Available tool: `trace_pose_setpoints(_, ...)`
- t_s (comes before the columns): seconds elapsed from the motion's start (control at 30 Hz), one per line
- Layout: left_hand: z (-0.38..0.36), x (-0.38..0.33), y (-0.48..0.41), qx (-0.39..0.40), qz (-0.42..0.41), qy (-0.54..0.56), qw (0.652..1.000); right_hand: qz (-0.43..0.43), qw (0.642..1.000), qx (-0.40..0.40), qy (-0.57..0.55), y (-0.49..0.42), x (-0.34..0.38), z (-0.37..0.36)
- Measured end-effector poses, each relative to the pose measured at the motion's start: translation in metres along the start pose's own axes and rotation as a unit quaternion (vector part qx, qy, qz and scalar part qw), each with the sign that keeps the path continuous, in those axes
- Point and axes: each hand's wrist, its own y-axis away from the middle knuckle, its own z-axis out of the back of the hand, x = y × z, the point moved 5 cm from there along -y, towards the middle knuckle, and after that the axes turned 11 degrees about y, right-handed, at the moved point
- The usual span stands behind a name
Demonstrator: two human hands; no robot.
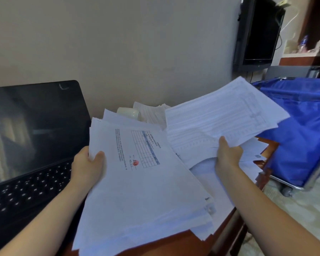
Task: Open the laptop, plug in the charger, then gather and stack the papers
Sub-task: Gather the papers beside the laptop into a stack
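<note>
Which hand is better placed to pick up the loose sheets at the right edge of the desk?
The right hand, probably: it is beside those loose sheets, while the left hand grips the large stack next to the laptop. It holds a bundle, so it may first lay that on the stack.

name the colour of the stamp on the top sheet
The stamp is red; the head view shows it.

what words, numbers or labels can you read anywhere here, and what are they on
No text here can be quoted; all of it is blurred or too small.
Stack of papers in the left hand: printed lines, a blue table and a red stamp on top, too blurred to read.
Loose sheets in the right hand: faint ruled rows, unreadable.
Laptop keyboard: white key marks, too small.
Monitor: no readable brand.
</note>
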Motion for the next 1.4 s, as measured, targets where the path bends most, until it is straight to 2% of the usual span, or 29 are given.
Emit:
trace_pose_setpoints(0.1, 0.0, -0.001, 0.001, 0.004, 0.005, 0.0, 1.0, -0.023, 0.998, -0.008, -0.066, 0.001, 0.0, 0.002)
trace_pose_setpoints(0.17, 0.0, 0.0, 0.0, 0.01, 0.011, 0.0, 1.0, -0.055, 0.993, 0.03, -0.099, 0.001, -0.003, -0.001)
trace_pose_setpoints(0.27, -0.001, -0.001, 0.0, 0.019, 0.03, -0.005, 0.999, -0.077, 0.975, 0.192, -0.079, 0.008, -0.007, -0.02)
trace_pose_setpoints(0.33, -0.001, -0.001, 0.0, 0.026, 0.044, -0.013, 0.999, -0.07, 0.952, 0.297, -0.019, 0.017, -0.008, -0.03)
trace_pose_setpoints(0.47, 0.0, -0.006, 0.002, 0.048, 0.057, -0.013, 0.997, -0.005, 0.894, 0.426, 0.137, 0.032, -0.006, -0.035)
trace_pose_setpoints(0.53, -0.003, -0.013, 0.002, 0.058, 0.058, -0.025, 0.996, 0.043, 0.875, 0.447, 0.181, 0.037, -0.007, -0.039)
trace_pose_setpoints(0.6, -0.006, -0.019, -0.001, 0.057, 0.108, 0.006, 0.992, 0.099, 0.86, 0.443, 0.235, 0.044, -0.01, -0.044)
trace_pose_setpoints(0.7, -0.012, -0.02, -0.004, 0.112, 0.136, 0.009, 0.984, 0.161, 0.849, 0.426, 0.268, 0.053, -0.01, -0.048)
trace_pose_setpoints(0.77, -0.014, -0.018, 0.001, 0.168, 0.142, 0.034, 0.975, 0.163, 0.836, 0.447, 0.274, 0.06, -0.013, -0.051)
trace_pose_setpoints(0.8, -0.014, -0.018, 0.004, 0.196, 0.147, 0.039, 0.969, 0.159, 0.819, 0.467, 0.294, 0.062, -0.017, -0.052)
trace_pose_setpoints(0.9, -0.01, -0.023, 0.005, 0.282, 0.151, 0.002, 0.948, 0.218, 0.73, 0.503, 0.409, 0.069, -0.028, -0.06)
trace_pose_setpoints(0.93, -0.008, -0.024, 0.005, 0.297, 0.158, 0.0, 0.942, 0.221, 0.731, 0.482, 0.428, 0.066, -0.029, -0.061)
trace_pose_setpoints(1.03, -0.002, -0.026, 0.005, 0.3, 0.188, 0.013, 0.935, 0.176, 0.807, 0.424, 0.371, 0.055, -0.024, -0.058)
trace_pose_setpoints(1.07, -0.002, -0.027, 0.007, 0.289, 0.198, 0.026, 0.936, 0.164, 0.808, 0.43, 0.369, 0.056, -0.024, -0.057)
trace_pose_setpoints(1.17, -0.012, -0.028, 0.011, 0.248, 0.206, 0.068, 0.944, 0.152, 0.75, 0.489, 0.418, 0.069, -0.03, -0.055)
trace_pose_setpoints(1.2, -0.017, -0.031, 0.013, 0.247, 0.188, 0.071, 0.948, 0.145, 0.744, 0.5, 0.419, 0.072, -0.029, -0.054)
trace_pose_setpoints(1.3, -0.026, -0.039, 0.02, 0.229, 0.108, 0.039, 0.966, 0.122, 0.753, 0.519, 0.386, 0.076, -0.025, -0.053)
trace_pose_setpoints(1.4, -0.021, -0.048, 0.03, 0.176, 0.038, 0.03, 0.983, 0.123, 0.776, 0.511, 0.349, 0.072, -0.023, -0.053)
